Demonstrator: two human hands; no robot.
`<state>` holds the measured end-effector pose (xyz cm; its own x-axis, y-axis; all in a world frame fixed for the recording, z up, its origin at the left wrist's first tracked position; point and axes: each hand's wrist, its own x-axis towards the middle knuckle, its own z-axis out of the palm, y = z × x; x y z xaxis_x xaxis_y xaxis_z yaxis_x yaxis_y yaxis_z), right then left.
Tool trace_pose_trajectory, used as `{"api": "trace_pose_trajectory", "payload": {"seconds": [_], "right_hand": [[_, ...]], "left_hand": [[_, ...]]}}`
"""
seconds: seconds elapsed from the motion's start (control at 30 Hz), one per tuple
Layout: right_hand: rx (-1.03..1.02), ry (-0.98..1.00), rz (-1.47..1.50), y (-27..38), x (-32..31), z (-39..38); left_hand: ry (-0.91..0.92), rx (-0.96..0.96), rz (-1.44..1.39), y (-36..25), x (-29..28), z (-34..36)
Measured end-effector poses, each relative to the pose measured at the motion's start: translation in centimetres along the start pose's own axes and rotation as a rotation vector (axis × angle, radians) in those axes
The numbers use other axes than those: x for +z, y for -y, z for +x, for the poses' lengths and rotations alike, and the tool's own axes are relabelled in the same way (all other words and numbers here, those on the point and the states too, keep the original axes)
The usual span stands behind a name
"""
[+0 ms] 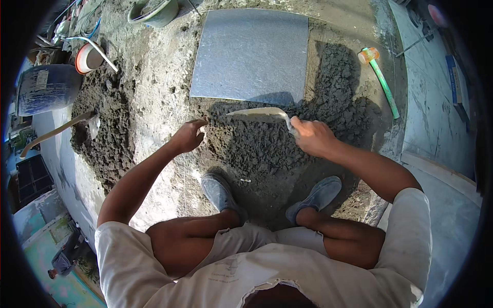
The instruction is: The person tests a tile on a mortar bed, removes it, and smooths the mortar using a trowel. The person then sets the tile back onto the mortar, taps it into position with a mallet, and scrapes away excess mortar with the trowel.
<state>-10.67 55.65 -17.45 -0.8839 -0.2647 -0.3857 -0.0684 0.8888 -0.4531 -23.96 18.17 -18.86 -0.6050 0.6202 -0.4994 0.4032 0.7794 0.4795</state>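
Rough concrete floor [154, 102], dusted with grit, fills the frame, seen from above by a squatting person whose knees and grey shoes [221, 191] sit at lower centre. Dark, damp mortar [267, 143] is spread across the middle of the frame, just below a square grey tile [251, 54] laid flat at upper centre.

A trowel [259, 112] is gripped by its handle in the right hand [312, 136], fingers closed round it, the pale blade lying almost level on the mortar near the tile's lower edge. The blade is judged stiff, thin and light, with the handle as the sensible place to take hold. The left hand [189, 136] is held loosely curled with fingertips at the edge of the mortar bed; nothing is seen held in it. The mortar looks heavy, crumbly and soft enough to be shaped, and likely to stick. The tile is judged rigid, weighty and brittle at its corners, best lifted by opposite edges.

At upper right a rubber mallet [382, 82] with a green handle lies on the ground. At left, a second mound of mortar [105, 133] is seen with a wooden-handled tool [54, 132], a blue drum [46, 88], an orange-rimmed bowl [87, 58] and a green basin [154, 11] beyond.
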Motion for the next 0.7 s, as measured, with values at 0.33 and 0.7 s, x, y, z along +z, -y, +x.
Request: {"api": "trace_pose_trajectory", "payload": {"seconds": [0.33,0.7], "right_hand": [[0.214,-0.122,-0.396,1.6,6.8,3.4],[0.179,-0.116,-0.289,-0.2,8.2,-1.3]], "left_hand": [[-0.271,-0.093,-0.340,0.8,5.9,-0.9],[-0.343,-0.101,-0.698,3.1,8.7,-0.1]]}}
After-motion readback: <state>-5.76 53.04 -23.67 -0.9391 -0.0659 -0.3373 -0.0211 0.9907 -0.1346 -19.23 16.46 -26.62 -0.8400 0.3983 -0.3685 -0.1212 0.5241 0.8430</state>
